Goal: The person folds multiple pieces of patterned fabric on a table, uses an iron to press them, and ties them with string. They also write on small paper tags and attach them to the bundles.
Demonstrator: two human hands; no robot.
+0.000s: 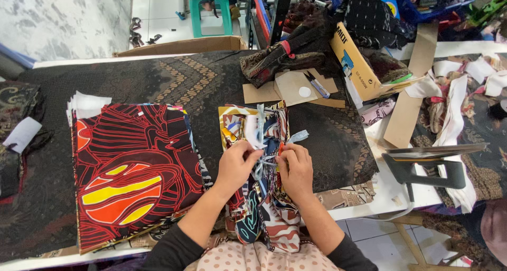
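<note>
A dark patterned cloth (158,81) covers the table across the middle of the frame, serving as a work surface. On it at centre left lies a flat stack of red fabric (132,170) with white paper beneath. Just right of it, at lower centre, sits a bundle of bright printed fabric (264,197) hanging over the table's near edge. A pale strip (261,139) wraps it — probably a tie. The left hand (236,165) and right hand (296,168) both pinch that strip, fingers clenched on its ends.
</note>
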